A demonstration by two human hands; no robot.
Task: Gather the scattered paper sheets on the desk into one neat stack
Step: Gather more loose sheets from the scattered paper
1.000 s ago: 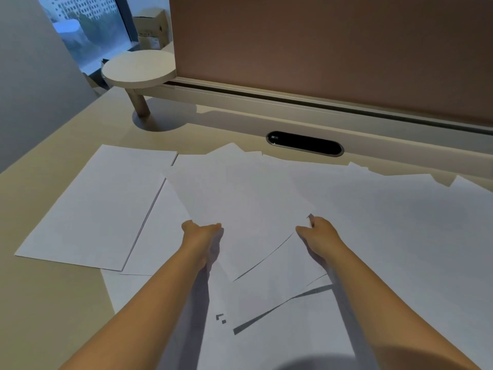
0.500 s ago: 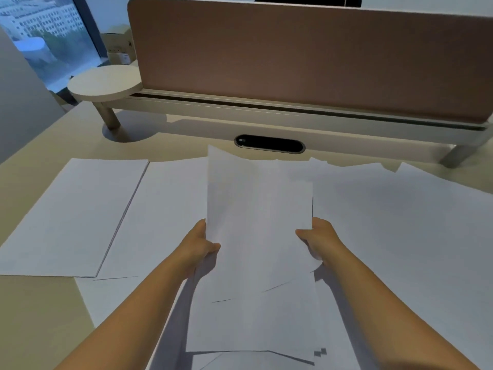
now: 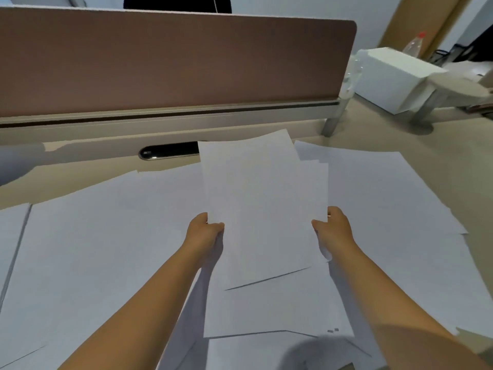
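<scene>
Holding a small bundle of paper sheets [image 3: 262, 209] between us, we have our left hand [image 3: 204, 231] pinching its left edge, thumb on top and fingers curled underneath, and our right hand [image 3: 333, 231] gripping the right edge the same way. Both hands sit at about the middle of the bundle's long sides, well apart from each other with the paper between them. The bundle's long axis runs away from us, its far short edge pointing toward the brown divider panel [image 3: 170, 62] and leaning a little to the right; that far end covers part of the dark cable slot [image 3: 168, 151] in the desk [image 3: 440, 161]. The sheets in the bundle are not squared up: one edge sticks out on the right near the top, and near edges show at different heights below our hands. We cannot tell how many sheets we hold.

Under and around the bundle, loose sheets [image 3: 106, 236] lie flat and overlapping across the desk, spreading left and right of our forearms, with another separate sheet [image 3: 10, 236] at the far left edge. Beyond the divider's right end stand a white box [image 3: 392, 76] and a clear bottle with a red cap [image 3: 413, 44]
</scene>
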